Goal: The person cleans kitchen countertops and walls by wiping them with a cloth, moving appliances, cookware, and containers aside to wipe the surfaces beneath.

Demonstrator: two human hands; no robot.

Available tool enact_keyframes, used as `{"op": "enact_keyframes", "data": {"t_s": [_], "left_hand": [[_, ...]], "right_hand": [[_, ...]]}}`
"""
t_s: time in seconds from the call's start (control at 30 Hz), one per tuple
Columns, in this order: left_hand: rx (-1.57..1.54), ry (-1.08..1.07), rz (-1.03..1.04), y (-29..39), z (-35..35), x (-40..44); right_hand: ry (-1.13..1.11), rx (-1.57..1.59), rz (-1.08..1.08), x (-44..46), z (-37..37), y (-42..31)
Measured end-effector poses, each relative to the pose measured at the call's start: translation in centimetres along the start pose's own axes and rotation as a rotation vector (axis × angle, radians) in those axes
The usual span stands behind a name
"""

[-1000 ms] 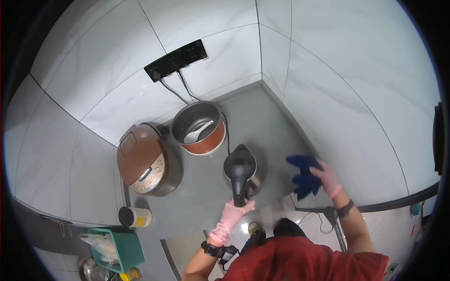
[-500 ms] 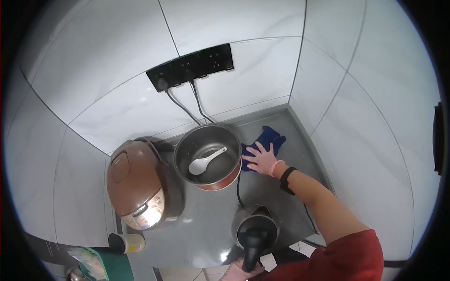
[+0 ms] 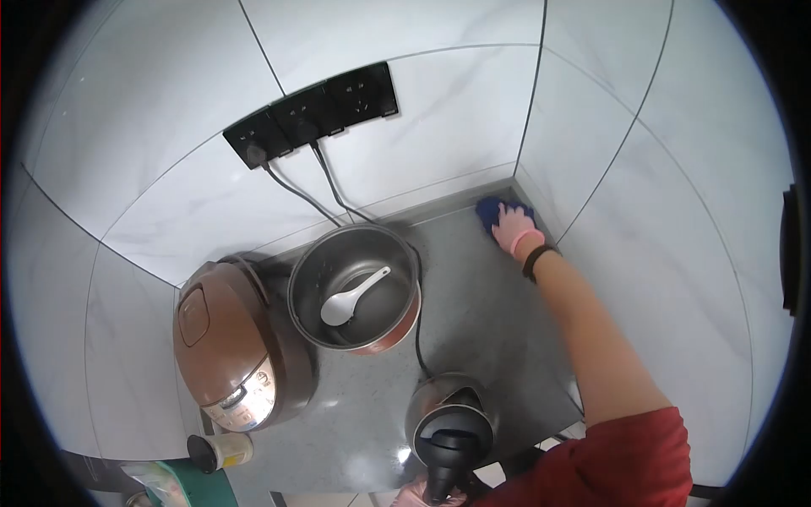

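My right hand (image 3: 512,226), in a pink glove, presses a dark blue cloth (image 3: 490,211) onto the grey counter (image 3: 473,313) in its back right corner. At the bottom edge of the view my left hand (image 3: 420,493), also pink-gloved, is closed round the black handle of the kettle (image 3: 452,431). The kettle stands near the counter's front edge, its lid seen from above. Left of the cloth is an orange-sided inner pot (image 3: 393,336) with a dark inside. A white rice paddle (image 3: 340,309) lies in that pot.
A brown rice cooker (image 3: 221,329) stands at the left. A black-lidded jar (image 3: 235,449) lies in front of it, near a green basket (image 3: 203,483) with plastic bags. Cords run from the black wall socket strip (image 3: 325,108) behind the pot. Tiled walls bound the counter.
My right hand and the cloth have gone from beside the pot to the back right corner. The fingers are less spread. My left hand stays on the kettle handle. The view has shifted slightly.
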State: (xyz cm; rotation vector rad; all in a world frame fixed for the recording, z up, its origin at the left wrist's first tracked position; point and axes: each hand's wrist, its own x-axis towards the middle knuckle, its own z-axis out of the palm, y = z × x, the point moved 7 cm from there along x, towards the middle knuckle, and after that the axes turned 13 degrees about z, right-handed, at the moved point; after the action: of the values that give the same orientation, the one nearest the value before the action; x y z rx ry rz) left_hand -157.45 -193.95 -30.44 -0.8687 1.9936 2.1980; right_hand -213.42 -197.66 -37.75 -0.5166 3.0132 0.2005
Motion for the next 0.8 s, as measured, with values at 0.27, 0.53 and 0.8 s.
{"op": "enact_keyframes", "data": {"t_s": [0.27,0.53,0.8], "left_hand": [[0.069,-0.186,0.034,0.2,0.3,1.0],[0.089,-0.267,0.058,0.2,0.1,1.5],[0.016,-0.288,0.017,1.8,0.3,1.2]], "right_hand": [[-0.137,0.026,0.042,-17.8,0.6,8.0],[-0.301,-0.012,0.169,-39.3,3.5,19.3],[0.154,0.553,0.187,-28.8,-6.5,17.0]]}}
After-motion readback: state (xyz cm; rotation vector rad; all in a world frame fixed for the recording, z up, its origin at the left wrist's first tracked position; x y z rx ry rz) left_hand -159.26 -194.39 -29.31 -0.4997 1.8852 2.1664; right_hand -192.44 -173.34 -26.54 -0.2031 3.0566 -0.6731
